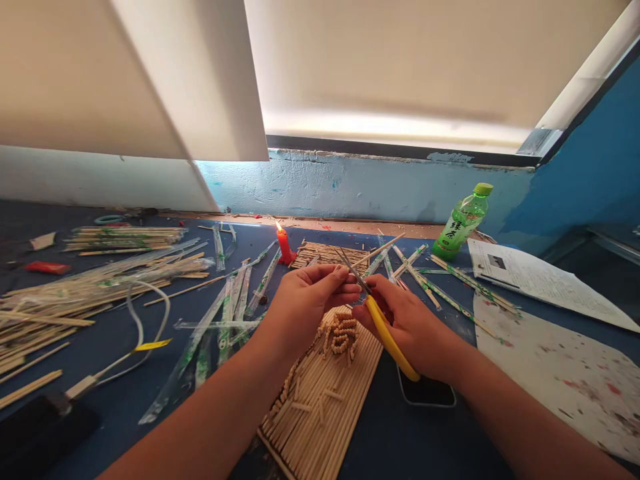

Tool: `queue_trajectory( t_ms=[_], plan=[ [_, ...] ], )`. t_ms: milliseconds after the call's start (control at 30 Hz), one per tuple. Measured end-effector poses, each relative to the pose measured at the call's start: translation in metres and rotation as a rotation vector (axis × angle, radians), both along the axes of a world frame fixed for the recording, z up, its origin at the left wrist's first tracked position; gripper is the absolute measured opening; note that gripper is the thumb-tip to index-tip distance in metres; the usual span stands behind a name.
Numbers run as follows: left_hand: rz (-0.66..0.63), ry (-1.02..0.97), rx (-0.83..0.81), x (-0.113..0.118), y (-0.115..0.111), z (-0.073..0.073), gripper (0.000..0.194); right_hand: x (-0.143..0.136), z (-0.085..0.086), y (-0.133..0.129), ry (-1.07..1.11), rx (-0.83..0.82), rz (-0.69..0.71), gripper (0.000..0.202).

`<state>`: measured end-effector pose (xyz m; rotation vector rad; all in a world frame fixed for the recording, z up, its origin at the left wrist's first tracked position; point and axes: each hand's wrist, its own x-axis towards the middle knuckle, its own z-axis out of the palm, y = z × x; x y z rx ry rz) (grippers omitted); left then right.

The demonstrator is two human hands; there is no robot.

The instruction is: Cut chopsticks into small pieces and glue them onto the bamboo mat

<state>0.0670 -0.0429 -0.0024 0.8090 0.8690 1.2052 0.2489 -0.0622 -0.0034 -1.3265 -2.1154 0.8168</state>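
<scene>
Above a panel of wooden sticks (353, 380), a person's left hand (315, 287) is pinching a slim stick (384, 247) beside yellow-handled scissors (386, 333) that the right hand (413, 320) is gripping. A lit red candle (284, 247) is standing just beyond the hands, plastic wrappers (227, 320) are littering the tabletop (375, 433) at left, and a green bottle (457, 227) is standing near papers (545, 283).
</scene>
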Motion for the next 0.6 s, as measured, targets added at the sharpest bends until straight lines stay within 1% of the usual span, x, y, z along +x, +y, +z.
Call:
queue_trajectory(
  t_ms=[100, 200, 267, 333, 433, 533, 600],
  plan=[
    [-0.003, -0.085, -0.070, 0.001, -0.002, 0.000, 0.002, 0.001, -0.001, -0.001, -0.019, 0.014, 0.004, 0.028],
    [-0.008, -0.140, -0.097, 0.001, -0.002, 0.001, 0.009, 0.001, -0.001, -0.001, -0.007, 0.009, 0.009, 0.028],
    [-0.017, -0.190, -0.124, 0.000, -0.001, 0.003, 0.014, 0.001, -0.003, 0.001, 0.038, 0.004, 0.003, 0.026],
    [-0.033, -0.229, -0.154, -0.001, 0.000, 0.005, 0.017, 0.002, -0.006, 0.004, 0.146, -0.020, -0.021, 0.025],
    [-0.080, -0.217, -0.162, -0.003, -0.001, 0.007, 0.015, 0.003, -0.008, 0.011, 0.431, -0.016, -0.088, 0.023],
    [-0.179, -0.151, -0.116, -0.001, -0.004, 0.006, 0.010, 0.007, -0.003, 0.016, 0.680, 0.061, -0.139, 0.023],
    [-0.255, -0.099, -0.090, 0.001, -0.006, 0.004, 0.010, 0.010, 0.004, 0.016, 0.789, 0.103, -0.187, 0.024]
  ],
)
